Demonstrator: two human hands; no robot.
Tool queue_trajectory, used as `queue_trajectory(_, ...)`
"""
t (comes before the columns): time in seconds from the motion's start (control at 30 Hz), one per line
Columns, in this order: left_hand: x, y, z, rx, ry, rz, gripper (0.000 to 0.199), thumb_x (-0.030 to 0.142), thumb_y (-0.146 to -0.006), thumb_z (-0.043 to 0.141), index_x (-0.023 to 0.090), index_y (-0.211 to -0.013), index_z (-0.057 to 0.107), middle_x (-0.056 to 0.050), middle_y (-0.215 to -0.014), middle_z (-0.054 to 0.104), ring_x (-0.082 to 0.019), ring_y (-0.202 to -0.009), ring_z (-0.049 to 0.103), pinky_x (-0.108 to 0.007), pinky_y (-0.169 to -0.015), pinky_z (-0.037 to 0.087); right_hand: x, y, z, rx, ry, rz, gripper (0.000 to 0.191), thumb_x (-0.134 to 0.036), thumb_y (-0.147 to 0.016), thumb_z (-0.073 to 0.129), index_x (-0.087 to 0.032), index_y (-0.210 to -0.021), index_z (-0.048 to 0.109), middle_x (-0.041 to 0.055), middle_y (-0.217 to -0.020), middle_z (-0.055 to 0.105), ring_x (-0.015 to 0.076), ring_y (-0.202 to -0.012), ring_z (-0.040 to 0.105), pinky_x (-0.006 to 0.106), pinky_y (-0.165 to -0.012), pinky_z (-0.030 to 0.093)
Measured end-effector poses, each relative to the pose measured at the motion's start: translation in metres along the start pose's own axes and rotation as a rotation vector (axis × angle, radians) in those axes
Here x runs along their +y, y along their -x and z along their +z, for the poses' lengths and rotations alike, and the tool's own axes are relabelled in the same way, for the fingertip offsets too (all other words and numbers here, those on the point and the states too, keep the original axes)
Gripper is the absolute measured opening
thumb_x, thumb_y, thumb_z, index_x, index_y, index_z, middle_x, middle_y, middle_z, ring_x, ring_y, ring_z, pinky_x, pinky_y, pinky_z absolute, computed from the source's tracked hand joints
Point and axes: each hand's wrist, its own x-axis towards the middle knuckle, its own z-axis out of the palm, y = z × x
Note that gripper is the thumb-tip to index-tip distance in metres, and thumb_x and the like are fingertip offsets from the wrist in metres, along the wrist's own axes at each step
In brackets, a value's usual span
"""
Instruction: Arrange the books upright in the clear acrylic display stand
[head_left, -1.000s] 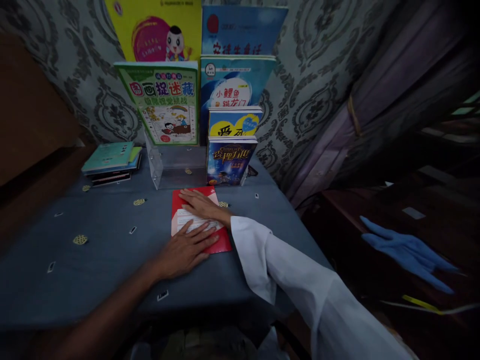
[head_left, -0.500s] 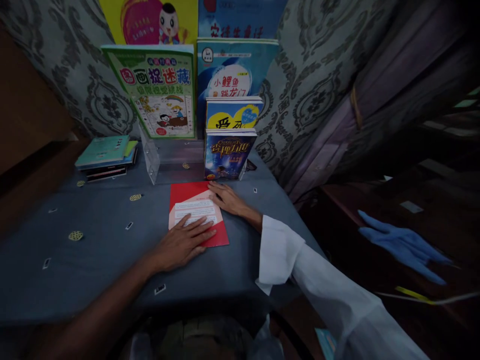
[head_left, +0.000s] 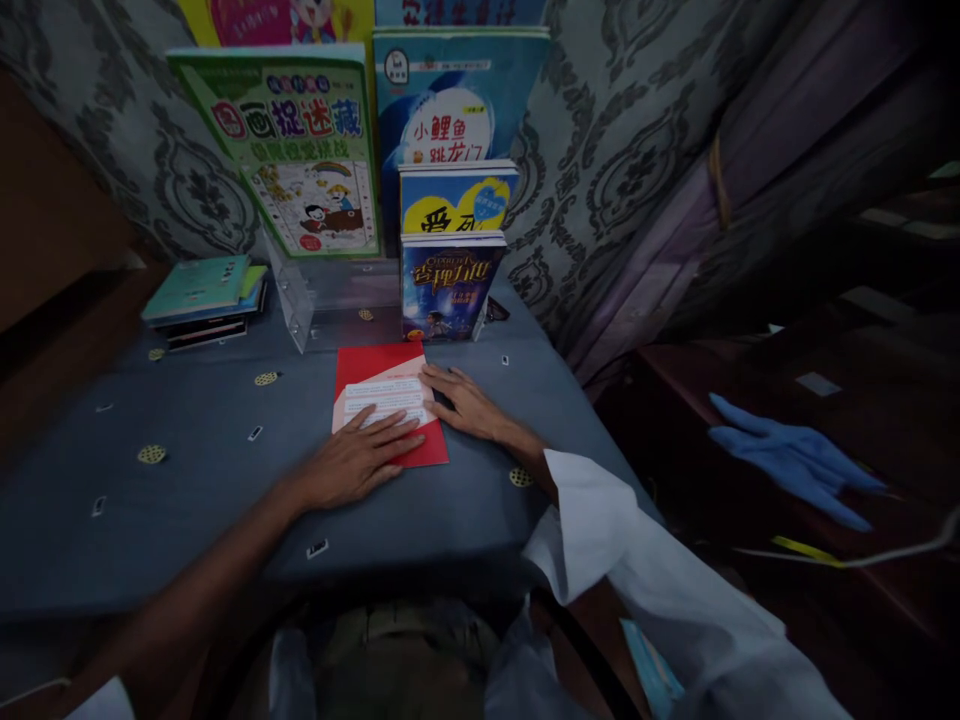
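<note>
A thin red book [head_left: 379,360] with a pale panel of printed text lies flat on the grey cloth-covered table [head_left: 202,500]. Across its lower left part rests my left hand [head_left: 364,455], fingers spread and flat on the cover. My right hand [head_left: 465,400] lies along the book's right edge, its fingertips touching the cover and its fingers stretched out. Just beyond the book stands a clear acrylic rack [head_left: 345,330] holding several upright books, among them a dark blue book [head_left: 450,285] in front and a green picture book [head_left: 311,150].
A small stack of books [head_left: 199,290] lies at the table's back left. Patterned wallpaper [head_left: 592,150] and a purple curtain [head_left: 660,260] rise behind. To the right, a blue glove [head_left: 795,455] lies on a dark red surface. Below the table hangs a white sleeve [head_left: 660,560].
My right hand has slid down a little along the book's right edge. My left hand stays on the cover. The camera view has shifted slightly.
</note>
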Motion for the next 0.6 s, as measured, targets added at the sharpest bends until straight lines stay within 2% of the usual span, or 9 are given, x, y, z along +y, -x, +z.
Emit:
queue_trajectory(0.13,0.000,-0.002,-0.004,-0.031,0.034,-0.002,0.054,0.053,-0.106,0.027,0.036,-0.158,0.030,0.000,-0.165,0.032,-0.021,-0.155,0.022,-0.048,-0.127,0.007,0.001,-0.002,0.000,-0.013,-0.001,0.009,0.057,-0.042,-0.102,0.044,-0.016,-0.152,0.045,0.0136,-0.161,0.040,0.0289,-0.149,0.037,0.054,-0.125,0.023)
queue_trajectory(0.3,0.004,-0.018,-0.004,-0.057,0.034,-0.005,0.061,0.059,-0.104,0.031,0.032,-0.159,0.030,-0.005,-0.166,0.029,-0.025,-0.155,0.022,-0.055,-0.126,0.004,0.004,-0.002,0.002,-0.023,0.009,0.006,0.056,-0.043,-0.102,0.045,-0.019,-0.153,0.044,0.0109,-0.163,0.038,0.0287,-0.150,0.035,0.055,-0.124,0.024)
queue_trajectory(0.43,0.013,-0.026,-0.003,-0.072,0.030,0.045,0.052,0.050,-0.107,0.027,0.035,-0.156,0.036,-0.004,-0.167,0.028,-0.024,-0.156,0.021,-0.057,-0.126,0.004,0.006,-0.002,0.004,-0.016,0.003,-0.013,0.055,-0.045,-0.103,0.041,-0.021,-0.153,0.044,0.0094,-0.162,0.039,0.0271,-0.150,0.035,0.055,-0.124,0.023)
queue_trajectory(0.6,0.022,-0.015,-0.007,-0.082,0.050,0.083,0.045,0.038,-0.109,0.027,0.039,-0.152,0.042,0.000,-0.166,0.029,-0.024,-0.155,0.023,-0.057,-0.126,0.006,0.009,-0.001,0.006,-0.021,0.021,-0.011,0.056,-0.044,-0.102,0.042,-0.017,-0.152,0.044,0.0120,-0.162,0.038,0.0276,-0.151,0.034,0.054,-0.124,0.023)
